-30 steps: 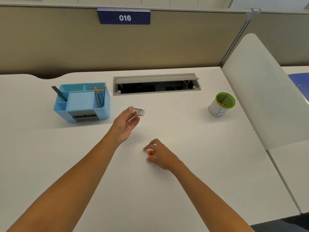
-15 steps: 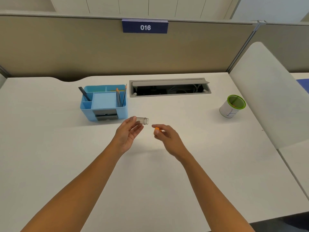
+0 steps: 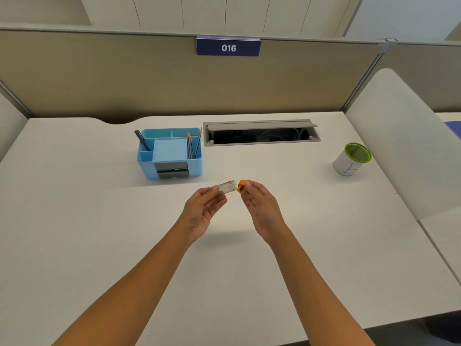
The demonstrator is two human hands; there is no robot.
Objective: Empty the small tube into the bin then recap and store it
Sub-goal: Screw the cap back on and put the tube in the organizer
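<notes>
My left hand holds a small clear tube by its base, lying nearly level with its open mouth pointing right. My right hand pinches an orange cap at its fingertips, right against the tube's mouth. Both hands hover above the middle of the white desk. A small white bin with a green rim stands at the right. A blue desk organiser sits just behind my hands.
Pencils and a dark pen stand in the organiser. An open grey cable tray is set into the desk's back. A beige partition with a "016" sign rises behind, and a white divider panel borders the right.
My right hand picked the orange cap off the desk and brought it up to the tube's mouth. The left hand kept holding the tube. The view shifted right.
</notes>
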